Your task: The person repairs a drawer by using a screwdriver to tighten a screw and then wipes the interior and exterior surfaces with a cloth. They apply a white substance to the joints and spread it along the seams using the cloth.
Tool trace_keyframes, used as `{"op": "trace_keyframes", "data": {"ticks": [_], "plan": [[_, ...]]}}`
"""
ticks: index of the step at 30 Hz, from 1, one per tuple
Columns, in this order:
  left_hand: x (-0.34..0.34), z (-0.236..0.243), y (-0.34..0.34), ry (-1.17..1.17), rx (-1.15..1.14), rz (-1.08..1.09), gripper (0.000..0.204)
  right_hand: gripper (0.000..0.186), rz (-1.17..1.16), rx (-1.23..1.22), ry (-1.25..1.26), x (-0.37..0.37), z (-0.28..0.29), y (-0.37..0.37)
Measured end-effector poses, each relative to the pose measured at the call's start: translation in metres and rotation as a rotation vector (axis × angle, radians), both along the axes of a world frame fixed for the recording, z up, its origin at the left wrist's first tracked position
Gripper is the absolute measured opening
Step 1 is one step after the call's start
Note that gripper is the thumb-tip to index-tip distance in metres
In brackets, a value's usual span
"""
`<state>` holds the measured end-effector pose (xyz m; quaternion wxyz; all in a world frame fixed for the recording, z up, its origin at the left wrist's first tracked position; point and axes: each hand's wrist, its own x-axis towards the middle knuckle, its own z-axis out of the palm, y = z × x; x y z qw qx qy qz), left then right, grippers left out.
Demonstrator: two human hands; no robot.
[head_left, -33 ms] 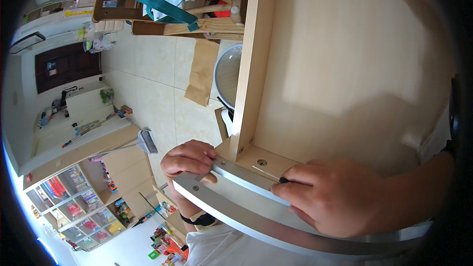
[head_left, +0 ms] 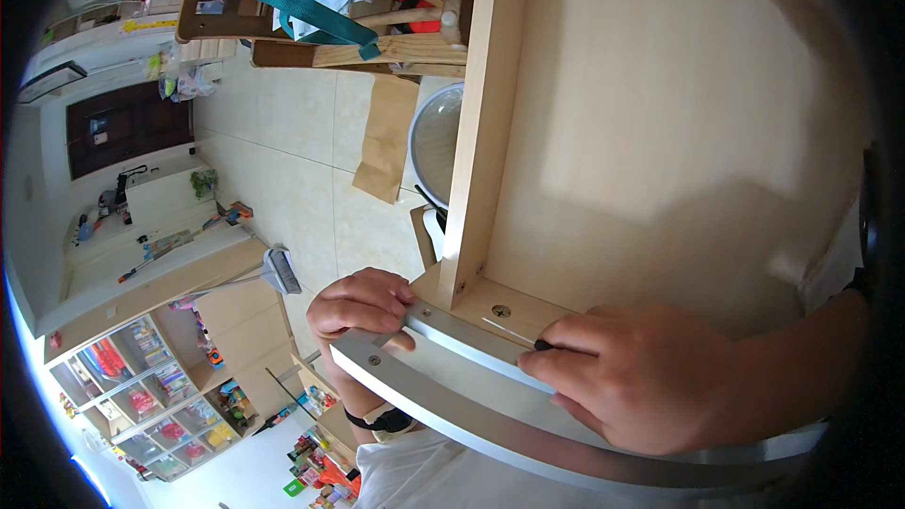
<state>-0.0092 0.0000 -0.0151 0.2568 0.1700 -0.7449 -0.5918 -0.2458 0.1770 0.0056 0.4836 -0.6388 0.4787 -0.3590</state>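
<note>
My right hand [head_left: 641, 377] is closed around a screwdriver [head_left: 514, 330], its thin bright shaft pointing left toward a cross-head screw fitting [head_left: 501, 312] in the pale wooden front strip. The screwdriver's handle is mostly hidden in my fingers; only its black end shows. At the left corner, my left hand [head_left: 363, 304] curls its fingers over the end of a curved silver metal rail [head_left: 476, 347]. A second, broader silver rail [head_left: 471, 419] runs nearer to me, with a screw at its left end. Behind both rails lies a shallow wooden drawer-like frame [head_left: 476, 132].
Left of the frame, a brown paper piece [head_left: 386, 137] and a round clear-topped lid or container [head_left: 438, 146] are on the tiled floor. A wooden chair [head_left: 368, 52] with a teal strap stands beyond. A broom [head_left: 280, 270] and a glass-fronted cabinet [head_left: 141, 377] are farther left.
</note>
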Motion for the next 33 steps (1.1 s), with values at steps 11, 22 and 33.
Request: {"op": "trace_keyframes", "data": {"ticks": [11, 22, 33], "plan": [[0.004, 0.001, -0.004, -0.024, 0.005, -0.105, 0.031, 0.025, 0.018, 0.081, -0.044, -0.001, 0.0, 0.0], [0.009, -0.006, -0.009, -0.055, 0.078, -0.28, 0.033, 0.031, 0.079, 0.163, -0.005, 0.0, -0.01, 0.009], [0.011, -0.019, -0.017, -0.011, 0.149, -0.271, 0.015, 0.017, 0.034, 0.027, 0.05, -0.008, -0.039, 0.004]]}}
